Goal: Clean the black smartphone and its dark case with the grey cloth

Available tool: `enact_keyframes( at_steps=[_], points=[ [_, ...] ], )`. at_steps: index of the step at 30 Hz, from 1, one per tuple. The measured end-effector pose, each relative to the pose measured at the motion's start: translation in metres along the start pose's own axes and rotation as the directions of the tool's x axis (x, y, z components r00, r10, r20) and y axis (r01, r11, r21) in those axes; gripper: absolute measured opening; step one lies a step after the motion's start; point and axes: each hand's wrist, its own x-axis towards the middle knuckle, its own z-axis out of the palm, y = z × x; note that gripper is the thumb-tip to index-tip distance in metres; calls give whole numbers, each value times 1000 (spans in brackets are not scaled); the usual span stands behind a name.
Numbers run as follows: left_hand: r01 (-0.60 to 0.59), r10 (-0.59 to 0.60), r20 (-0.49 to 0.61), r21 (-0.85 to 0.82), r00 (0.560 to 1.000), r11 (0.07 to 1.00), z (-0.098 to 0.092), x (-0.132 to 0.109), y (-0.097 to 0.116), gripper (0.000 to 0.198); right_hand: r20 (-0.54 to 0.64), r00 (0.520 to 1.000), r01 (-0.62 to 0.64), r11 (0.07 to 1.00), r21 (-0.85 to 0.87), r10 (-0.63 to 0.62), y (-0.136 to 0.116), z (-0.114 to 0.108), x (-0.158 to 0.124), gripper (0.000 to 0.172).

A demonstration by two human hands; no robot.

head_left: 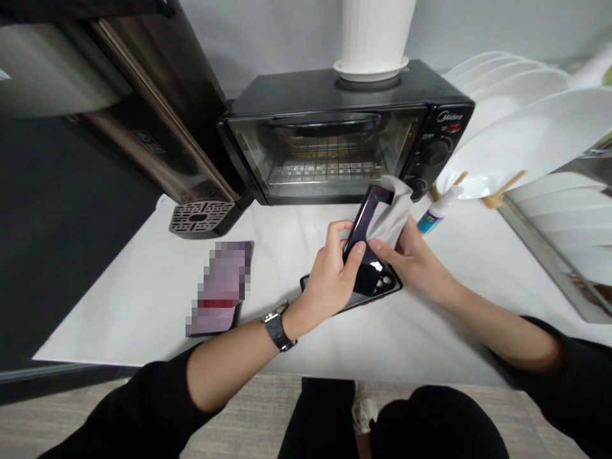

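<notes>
My left hand, with a watch on its wrist, grips a dark glossy phone by its lower part, thumb on its face. The phone is tilted above the counter. A white cloth or tissue is pinched in my right hand and lies against the phone's right side and upper face. Beneath both hands a black phone case with round camera holes rests on the counter, partly hidden by the phone and my left hand.
A black toaster oven stands behind my hands, bearing a white pot. A small spray bottle and racked white plates are at right. Left are a pixelated phone-like slab and a machine with a drip tray.
</notes>
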Motion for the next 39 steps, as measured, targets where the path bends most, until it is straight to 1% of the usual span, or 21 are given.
enact_keyframes(
  at_steps=[1,3,5,6,8,10,13,14,16,18,20,22,23,25,27,29,33,36,37,39],
  points=[
    [-13,13,-3,18,1000,1000,0,0,1,24,36,997,-69,993,92,66,-4,2,-1,66],
    [-42,42,-9,32,999,999,-1,-1,2,25,95,975,-221,942,251,203,-11,3,-3,54],
    [-66,66,5,11,998,998,-2,-2,3,27,108,947,-321,894,313,302,-16,2,-3,45],
    [-73,73,18,-5,997,997,-2,-2,3,28,92,937,-347,880,324,335,-16,0,-2,44],
    [-76,78,40,-32,996,997,-3,-3,3,30,53,926,-370,874,315,373,-17,-3,0,48],
    [-59,62,49,-59,997,997,-2,-3,2,32,22,928,-362,890,277,371,-17,-5,4,53],
    [-15,19,32,-118,999,993,-2,-2,0,33,-79,958,-252,939,236,276,-15,-6,8,56],
    [-7,8,13,-136,1000,991,-2,-2,-1,34,-116,964,-210,954,214,238,-14,-5,9,61],
    [1,-8,-43,-165,999,986,-2,-1,-2,33,-168,968,-164,976,141,187,-10,-4,8,81],
    [9,-26,-88,-187,996,982,-2,-1,-2,33,-198,971,-137,991,12,137,-4,-3,5,101],
    [22,-44,-102,-204,994,979,-2,-1,-1,34,-253,968,-38,985,-165,-5,-1,-5,2,119],
    [32,-56,-99,-224,994,974,-2,-1,-1,34,-276,944,75,931,-356,-182,0,-7,0,130],
    [36,-62,-99,-240,993,970,-1,-1,-1,35,-270,930,116,897,-427,-249,-1,-8,-1,134],
    [41,-72,-101,-282,992,958,0,-1,-1,35,-224,926,162,855,-493,-305,-4,-9,-2,136],
    [43,-80,-102,-329,992,943,0,0,-2,35,-170,936,187,845,-502,-308,-5,-9,-3,136],
    [56,-96,-89,-373,991,926,1,2,-4,34,-151,935,209,842,-498,-321,-7,-8,-3,139],
    [128,-172,-70,-417,983,900,3,7,-11,34,-174,898,261,808,-527,-404,-13,-9,0,142],
    [123,-172,-72,-449,982,885,5,10,-11,39,-124,888,313,780,-542,-442,-19,-10,1,142],
    [119,-155,-41,-460,987,880,5,10,-9,41,-101,892,327,784,-527,-440,-20,-10,1,142],
    [142,-127,62,-466,990,874,5,10,-6,42,-58,913,331,816,-473,-404,-20,-9,1,139]
  ],
)
